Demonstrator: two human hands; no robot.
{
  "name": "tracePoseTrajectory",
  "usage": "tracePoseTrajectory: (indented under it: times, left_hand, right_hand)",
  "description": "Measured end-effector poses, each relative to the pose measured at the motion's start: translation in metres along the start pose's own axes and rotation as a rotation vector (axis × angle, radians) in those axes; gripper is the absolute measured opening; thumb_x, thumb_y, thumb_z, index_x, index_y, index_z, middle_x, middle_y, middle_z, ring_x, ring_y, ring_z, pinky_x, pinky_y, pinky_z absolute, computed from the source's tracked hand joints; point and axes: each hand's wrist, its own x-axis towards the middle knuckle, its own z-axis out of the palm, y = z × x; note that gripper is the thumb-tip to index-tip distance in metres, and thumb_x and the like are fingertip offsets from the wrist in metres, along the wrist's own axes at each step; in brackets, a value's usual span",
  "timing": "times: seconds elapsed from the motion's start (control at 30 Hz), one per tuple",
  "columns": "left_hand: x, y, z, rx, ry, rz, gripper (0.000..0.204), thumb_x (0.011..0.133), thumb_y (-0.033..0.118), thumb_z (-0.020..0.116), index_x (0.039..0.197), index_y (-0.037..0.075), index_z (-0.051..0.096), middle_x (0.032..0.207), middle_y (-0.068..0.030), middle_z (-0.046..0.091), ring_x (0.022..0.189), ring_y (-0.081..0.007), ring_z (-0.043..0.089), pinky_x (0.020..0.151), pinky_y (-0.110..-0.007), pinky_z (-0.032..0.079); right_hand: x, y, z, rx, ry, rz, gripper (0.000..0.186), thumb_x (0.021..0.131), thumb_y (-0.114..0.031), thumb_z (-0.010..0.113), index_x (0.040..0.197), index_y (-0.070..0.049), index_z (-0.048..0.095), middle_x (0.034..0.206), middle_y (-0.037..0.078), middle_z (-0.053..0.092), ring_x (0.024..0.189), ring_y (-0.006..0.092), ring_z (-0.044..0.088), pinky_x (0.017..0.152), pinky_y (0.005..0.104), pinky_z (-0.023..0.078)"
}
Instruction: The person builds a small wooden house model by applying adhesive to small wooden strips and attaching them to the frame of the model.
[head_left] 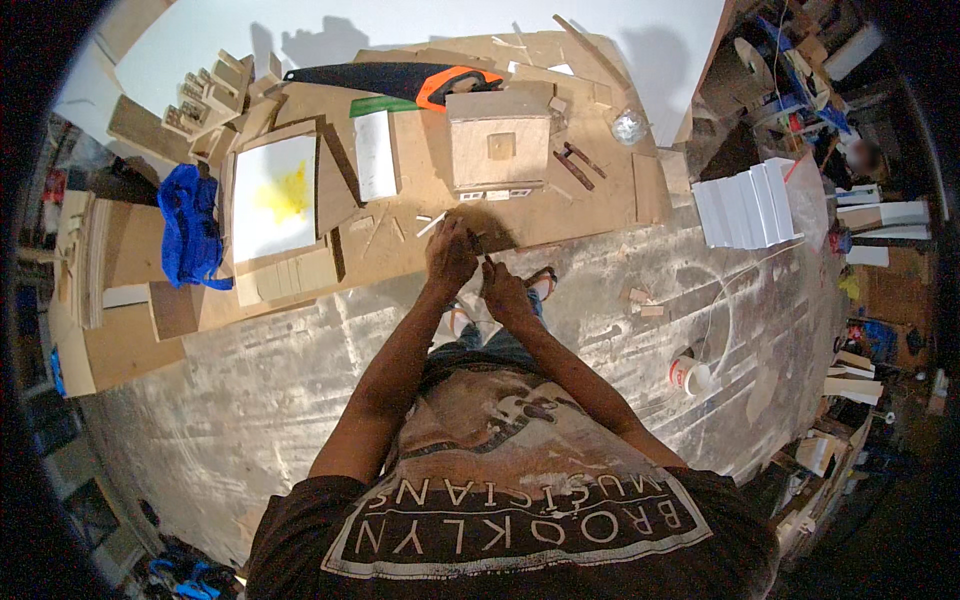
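Observation:
My left hand (453,252) is at the front edge of a brown board-topped table (400,245), its fingers closed. Whatever it holds is too small to make out; a thin white strip (431,224) lies by its fingertips. Just to the right and nearer to me, my right hand (505,292) is closed round a thin dark object (487,259) pointing toward the left hand; its kind is unclear. Beyond both hands stands a small wooden box (475,160) with a square recess in its face. Small white framed pieces (505,193) sit along its near edge.
A handsaw (370,77) with an orange-black handle lies at the back. Left are a yellow-stained white panel (275,195), a blue bundle (190,230) and wooden cutouts (215,95). Brown pincers (573,165) rest right of the box. A paper cup (689,376) is on the floor.

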Motion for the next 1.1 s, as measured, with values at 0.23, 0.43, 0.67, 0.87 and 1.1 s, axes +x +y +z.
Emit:
tracePoseTrajectory:
  times: [0.23, 0.43, 0.67, 0.87, 1.1]
  left_hand:
    - [-0.010, 0.013, -0.004, 0.163, 0.031, -0.030, 0.036, 0.073, 0.002, 0.062, 0.109, 0.005, 0.061, 0.117, -0.0116, 0.059, 0.103, -0.0311, 0.057, 0.080, -0.043, 0.050]
    - [-0.006, 0.010, -0.001, 0.161, 0.029, -0.031, 0.030, 0.074, 0.004, 0.061, 0.104, 0.005, 0.063, 0.119, -0.0134, 0.058, 0.104, -0.0327, 0.057, 0.081, -0.043, 0.050]
    - [0.005, 0.008, -0.010, 0.033, 0.012, -0.016, 0.025, 0.074, 0.007, 0.062, 0.099, 0.002, 0.064, 0.119, -0.0172, 0.058, 0.105, -0.0361, 0.058, 0.083, -0.045, 0.049]
    - [0.008, 0.000, -0.006, -0.033, -0.050, 0.024, 0.015, 0.076, 0.008, 0.062, 0.089, 0.001, 0.066, 0.111, -0.0194, 0.061, 0.104, -0.0381, 0.058, 0.082, -0.046, 0.050]
    - [0.010, 0.007, -0.006, -0.185, 0.078, -0.016, 0.012, 0.077, 0.008, 0.062, 0.085, -0.001, 0.065, 0.103, -0.0211, 0.063, 0.098, -0.0410, 0.060, 0.081, -0.049, 0.052]
  right_hand:
    - [-0.007, 0.004, 0.001, 0.126, 0.196, -0.178, 0.034, 0.104, -0.024, 0.038, 0.116, 0.005, 0.049, 0.100, 0.028, 0.058, 0.073, 0.0473, 0.062, 0.068, 0.0620, 0.046]
    - [-0.004, 0.007, -0.001, 0.079, 0.219, -0.237, 0.033, 0.098, -0.014, 0.044, 0.118, 0.012, 0.050, 0.097, 0.030, 0.055, 0.072, 0.0436, 0.060, 0.066, 0.0582, 0.046]
    - [-0.006, -0.003, -0.012, 0.065, 0.118, -0.208, 0.039, 0.087, -0.006, 0.052, 0.121, 0.014, 0.049, 0.097, 0.027, 0.055, 0.073, 0.0392, 0.059, 0.072, 0.0547, 0.047]
    - [-0.002, -0.008, -0.011, -0.032, 0.224, -0.216, 0.035, 0.091, -0.005, 0.047, 0.120, 0.013, 0.051, 0.102, 0.032, 0.057, 0.078, 0.0408, 0.062, 0.077, 0.0548, 0.048]
    - [0.004, 0.008, 0.027, -0.002, 0.161, -0.137, 0.037, 0.088, -0.006, 0.047, 0.119, 0.012, 0.053, 0.104, 0.029, 0.060, 0.091, 0.0403, 0.063, 0.091, 0.0611, 0.041]
